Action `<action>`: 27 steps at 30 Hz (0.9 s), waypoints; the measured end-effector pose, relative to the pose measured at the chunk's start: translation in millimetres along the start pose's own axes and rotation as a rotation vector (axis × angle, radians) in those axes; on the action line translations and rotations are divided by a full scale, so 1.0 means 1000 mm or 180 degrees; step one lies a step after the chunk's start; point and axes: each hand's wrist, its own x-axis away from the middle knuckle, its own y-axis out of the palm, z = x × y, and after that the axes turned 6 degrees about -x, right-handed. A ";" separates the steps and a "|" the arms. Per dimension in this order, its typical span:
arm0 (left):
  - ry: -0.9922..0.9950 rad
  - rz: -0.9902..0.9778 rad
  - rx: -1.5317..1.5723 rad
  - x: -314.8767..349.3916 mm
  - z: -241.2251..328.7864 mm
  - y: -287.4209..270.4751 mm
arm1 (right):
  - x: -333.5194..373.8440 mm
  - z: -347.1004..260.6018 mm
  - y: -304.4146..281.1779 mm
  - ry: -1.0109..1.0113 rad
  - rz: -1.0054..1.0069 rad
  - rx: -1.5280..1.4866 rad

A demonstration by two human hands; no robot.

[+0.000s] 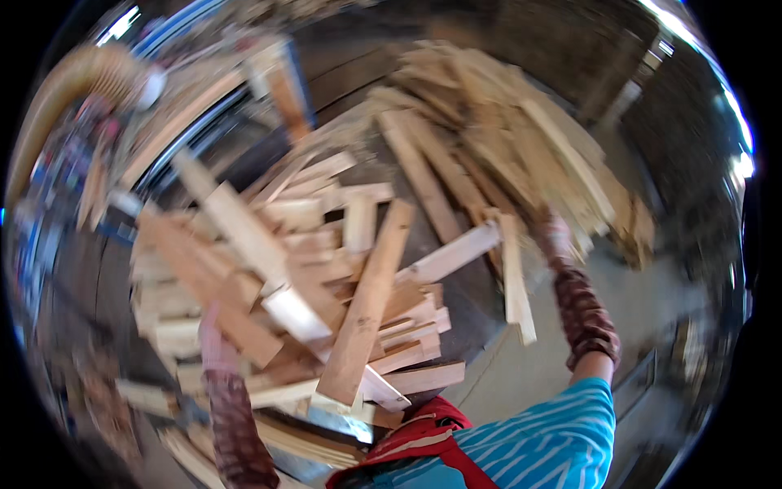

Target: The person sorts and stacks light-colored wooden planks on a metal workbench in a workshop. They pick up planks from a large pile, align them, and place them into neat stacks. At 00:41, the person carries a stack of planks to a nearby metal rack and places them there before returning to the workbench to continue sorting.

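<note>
Lying between left hand (217, 342) and right hand (556, 235): loose planks (369, 301) | grips blurred, cannot tell | beyond: long boards (509, 122), ribbed hose (102, 72)

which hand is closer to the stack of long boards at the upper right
Right. The right hand is at the near end of the stack of long boards; the left hand is farther off, at the left of the heap of shorter boards.

At the far left, a yellowish ribbed hose (73, 67) bends over to a whitish collar (152, 88), near a blue beam (181, 26). A dark, blurred wall (562, 53) stands at the far right; grey floor (635, 306) shows nearer.
</note>
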 end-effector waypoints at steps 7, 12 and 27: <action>0.0023 -0.0037 0.0536 -0.009 -0.005 0.015 | -0.129 -0.079 0.045 -0.0828 -0.1044 -0.1206; 0.0006 0.0152 0.0139 -0.013 -0.001 0.021 | 0.053 -0.339 0.201 -0.3666 -0.0862 -0.1307; 0.0795 -0.0341 0.0928 0.087 0.025 -0.025 | -0.050 -0.403 0.116 -0.0094 -0.0980 -0.5067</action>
